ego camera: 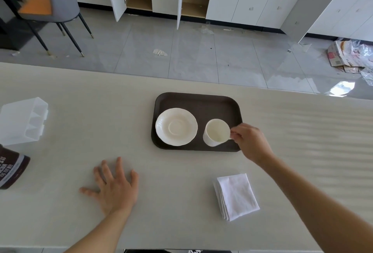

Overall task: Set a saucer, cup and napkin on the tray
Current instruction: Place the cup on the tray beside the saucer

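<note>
A dark brown tray [201,99] lies on the pale table. On its left half rests a white scalloped saucer [176,126]. A white cup [216,132] stands upright on the tray's right half, beside the saucer and apart from it. My right hand [250,141] grips the cup by its handle at the cup's right side. A folded white napkin [237,196] lies on the table, near and to the right of the tray's front edge. My left hand [113,186] rests flat on the table with fingers spread, left of the tray and holding nothing.
A translucent plastic container [23,120] sits at the table's left edge, with a brown printed package [11,170] just in front of it. Beyond the table's far edge are a grey floor, a chair [54,4] and white cabinets.
</note>
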A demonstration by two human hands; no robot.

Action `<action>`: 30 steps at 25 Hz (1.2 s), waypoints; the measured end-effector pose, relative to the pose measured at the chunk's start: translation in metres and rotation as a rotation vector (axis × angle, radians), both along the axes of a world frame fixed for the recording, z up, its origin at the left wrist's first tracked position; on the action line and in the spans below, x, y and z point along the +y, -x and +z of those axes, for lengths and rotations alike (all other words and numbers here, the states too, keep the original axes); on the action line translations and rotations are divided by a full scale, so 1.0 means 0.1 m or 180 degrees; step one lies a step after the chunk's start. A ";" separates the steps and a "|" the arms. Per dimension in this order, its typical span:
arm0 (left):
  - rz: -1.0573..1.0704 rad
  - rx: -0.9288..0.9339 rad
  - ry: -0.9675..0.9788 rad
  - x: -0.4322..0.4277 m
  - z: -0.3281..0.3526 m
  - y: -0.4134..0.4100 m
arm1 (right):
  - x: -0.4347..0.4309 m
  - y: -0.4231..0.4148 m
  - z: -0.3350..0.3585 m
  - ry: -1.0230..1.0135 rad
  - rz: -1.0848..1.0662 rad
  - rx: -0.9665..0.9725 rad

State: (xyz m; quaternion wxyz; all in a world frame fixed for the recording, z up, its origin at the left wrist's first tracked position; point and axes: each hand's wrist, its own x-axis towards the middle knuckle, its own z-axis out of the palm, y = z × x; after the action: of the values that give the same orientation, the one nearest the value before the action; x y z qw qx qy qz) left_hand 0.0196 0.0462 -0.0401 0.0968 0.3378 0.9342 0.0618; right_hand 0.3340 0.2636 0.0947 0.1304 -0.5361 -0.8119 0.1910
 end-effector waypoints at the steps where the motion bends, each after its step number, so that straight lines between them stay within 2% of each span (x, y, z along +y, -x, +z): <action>1: 0.0003 0.0014 0.0000 0.00 0.00 0.00 | 0.13 0.03 -0.02 -0.0002 0.0059 -0.0044; 9: -0.0008 0.0091 -0.0048 0.00 -0.05 0.02 | 0.75 0.24 -0.20 0.0076 0.0480 -0.0242; 20: 0.0035 0.0161 -0.0082 -0.01 -0.09 0.02 | 0.95 0.29 -0.33 0.0330 0.0493 -0.0395; 30: 0.0012 0.0148 -0.0042 -0.01 -0.05 0.00 | 0.89 0.29 -0.40 0.0331 0.0181 -0.0266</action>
State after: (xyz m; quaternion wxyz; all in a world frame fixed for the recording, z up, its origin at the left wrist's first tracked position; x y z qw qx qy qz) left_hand 0.0192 0.0455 -0.0451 0.0726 0.3380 0.9364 0.0602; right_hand 0.3051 0.3522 0.0549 0.0629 -0.5263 -0.8205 0.2140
